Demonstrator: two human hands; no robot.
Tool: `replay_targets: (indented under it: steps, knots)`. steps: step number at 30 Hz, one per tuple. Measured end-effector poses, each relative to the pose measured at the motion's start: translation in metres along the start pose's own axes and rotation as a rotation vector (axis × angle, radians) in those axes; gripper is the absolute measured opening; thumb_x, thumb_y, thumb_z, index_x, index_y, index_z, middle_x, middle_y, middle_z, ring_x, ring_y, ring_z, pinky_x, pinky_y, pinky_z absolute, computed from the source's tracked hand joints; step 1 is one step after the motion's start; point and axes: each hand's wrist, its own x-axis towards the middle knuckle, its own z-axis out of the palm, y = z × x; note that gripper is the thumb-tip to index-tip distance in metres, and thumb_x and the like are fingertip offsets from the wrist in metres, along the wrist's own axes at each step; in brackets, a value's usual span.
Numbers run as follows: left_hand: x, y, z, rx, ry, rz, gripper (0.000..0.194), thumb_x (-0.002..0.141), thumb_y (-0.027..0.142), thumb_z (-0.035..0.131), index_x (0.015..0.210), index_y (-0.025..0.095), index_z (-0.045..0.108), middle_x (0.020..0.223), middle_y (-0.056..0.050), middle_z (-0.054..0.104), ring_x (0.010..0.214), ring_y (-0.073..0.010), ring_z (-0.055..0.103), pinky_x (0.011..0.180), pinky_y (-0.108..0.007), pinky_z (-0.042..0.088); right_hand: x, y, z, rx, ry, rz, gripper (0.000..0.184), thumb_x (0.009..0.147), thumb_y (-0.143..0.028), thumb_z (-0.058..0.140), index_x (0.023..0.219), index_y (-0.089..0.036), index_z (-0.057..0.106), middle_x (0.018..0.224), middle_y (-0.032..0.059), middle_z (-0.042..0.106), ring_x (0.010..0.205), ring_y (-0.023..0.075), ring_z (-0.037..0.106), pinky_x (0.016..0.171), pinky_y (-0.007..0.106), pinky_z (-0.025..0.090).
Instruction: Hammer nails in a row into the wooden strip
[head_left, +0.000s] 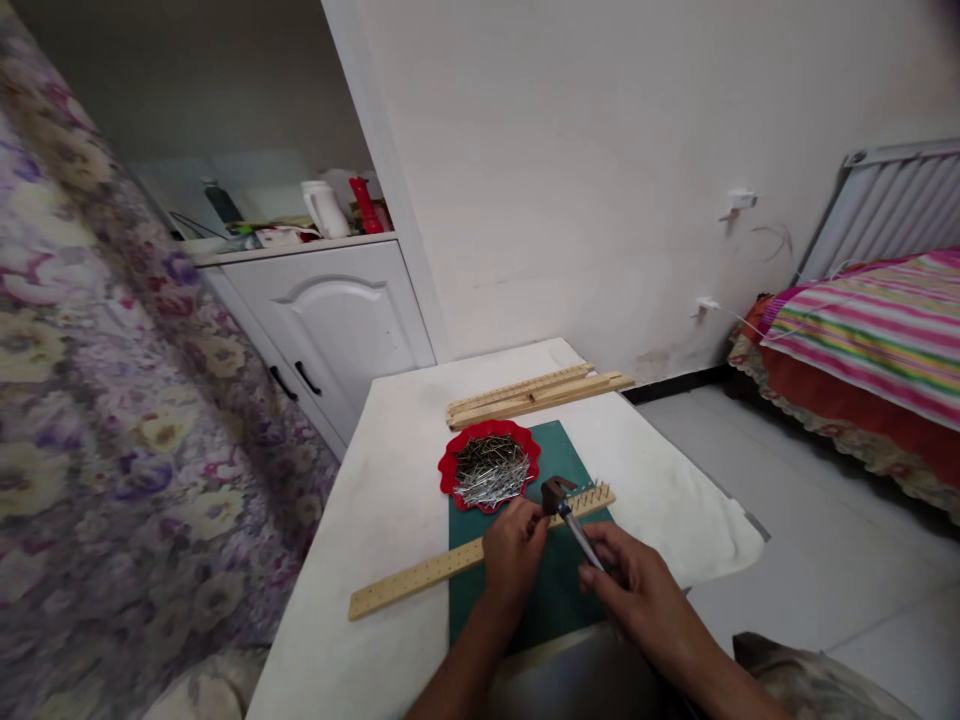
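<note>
Fingers (616, 545) around hammer (576, 530), white table (405, 460), curtain (150, 400)

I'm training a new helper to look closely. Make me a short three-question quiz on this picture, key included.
1. Which hand holds the hammer?
2. True or false: the red bowl holds nails.
3. Toward which end of the wooden strip do the upright nails stand, seen from the person's side? A) left; B) right.

Key: 1. The right hand. 2. True. 3. B.
</note>
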Motion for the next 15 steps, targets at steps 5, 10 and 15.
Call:
replay_targets:
  steps: [5, 10, 15]
  knots:
    - [0.0005, -0.0004, 0.001, 0.022, 0.009, -0.01, 0.012, 0.078, 0.016, 0.051, 0.069, 0.019, 0.059, 0.073, 0.001, 0.06, 0.069, -0.0128, 0.056, 0.059, -0.021, 0.035, 0.0011, -0.0007, 0.0014, -0.067, -0.027, -0.02, 0.023, 0.077, -0.014, 0.052, 0.098, -0.019, 0.06, 0.069, -0.0019, 0.062, 0.075, 0.0191, 0.062, 0.068, 0.027, 0.046]
    - [0.0009, 0.0, 0.001, 0.008, -0.01, -0.004, 0.012, 0.079, 0.017, 0.051, 0.071, 0.019, 0.059, 0.074, 0.0, 0.06, 0.07, -0.0132, 0.056, 0.06, -0.022, 0.035, 0.0003, -0.003, 0.0003, -0.078, -0.03, -0.017, 0.022, 0.078, -0.014, 0.051, 0.098, -0.02, 0.058, 0.071, -0.0012, 0.062, 0.074, 0.0196, 0.061, 0.067, 0.027, 0.044]
    - [0.0009, 0.0006, 0.0, 0.014, -0.02, -0.022, 0.011, 0.078, 0.015, 0.051, 0.071, 0.019, 0.059, 0.073, 0.0, 0.059, 0.07, -0.0138, 0.056, 0.061, -0.022, 0.035, -0.0008, -0.0023, -0.0006, -0.134, -0.046, -0.031, 0.017, 0.077, -0.014, 0.051, 0.092, -0.02, 0.057, 0.077, 0.0001, 0.065, 0.07, 0.0185, 0.06, 0.065, 0.027, 0.043]
